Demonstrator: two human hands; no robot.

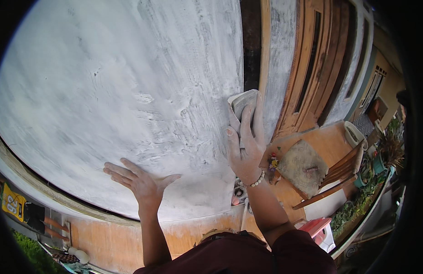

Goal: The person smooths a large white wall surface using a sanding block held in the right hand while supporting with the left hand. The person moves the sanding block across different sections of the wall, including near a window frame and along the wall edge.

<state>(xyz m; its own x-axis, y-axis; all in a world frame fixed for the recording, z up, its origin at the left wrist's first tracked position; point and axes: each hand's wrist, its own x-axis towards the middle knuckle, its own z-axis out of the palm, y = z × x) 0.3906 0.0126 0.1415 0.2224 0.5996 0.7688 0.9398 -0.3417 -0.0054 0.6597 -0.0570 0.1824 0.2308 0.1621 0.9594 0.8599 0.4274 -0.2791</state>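
Note:
A plastered wall (124, 86), white and grey with streaky, rough patches, fills the left and middle of the head view. My right hand (248, 146), dusted white and wearing a beaded bracelet (258, 179), grips a folded piece of sandpaper (242, 101) at the wall's right edge. Its fingers lie over the sandpaper's grey face, and a pale edge curls up at the left. Lower on the left, my left hand (140, 182) is open, fingers spread, in front of the wall's lower part. Whether it touches the surface I cannot tell.
Right of the wall are a dark window opening (252, 45) and a wooden door (307, 64). A wooden chair with a worn seat (302, 166) stands on the orange tiled floor (111, 239), near potted plants (389, 148). Another person in a yellow top (13, 203) is at far left.

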